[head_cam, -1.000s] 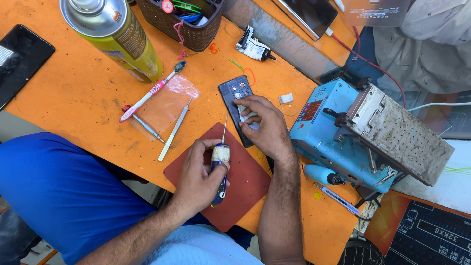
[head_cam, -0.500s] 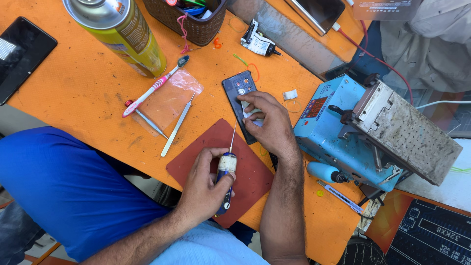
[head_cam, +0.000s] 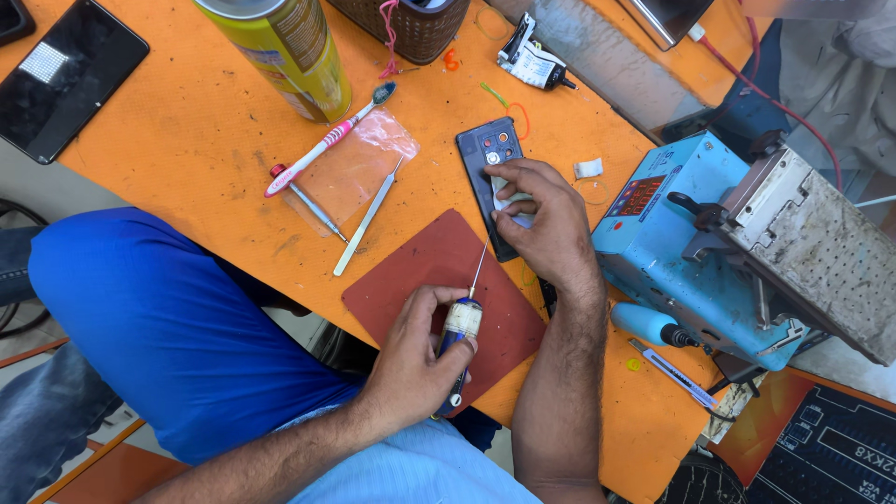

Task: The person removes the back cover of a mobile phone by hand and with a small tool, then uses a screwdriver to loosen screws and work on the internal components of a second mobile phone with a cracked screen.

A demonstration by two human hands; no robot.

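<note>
— Phone position? It lies back up on the orange table, just above the red mat; the right hand rests on its lower half, fingers together, pinching a small white piece against it.

— And the left hand? At six o'clock from the phone; fingers clamped on a blue-handled needle tool, tip pointing toward twelve o'clock.

— Containers? A dark woven basket at twelve o'clock, contents mostly cut off; a clear plastic bag at nine o'clock, contents unclear, tweezers lying on its edge; a yellow spray can at ten o'clock.
</note>
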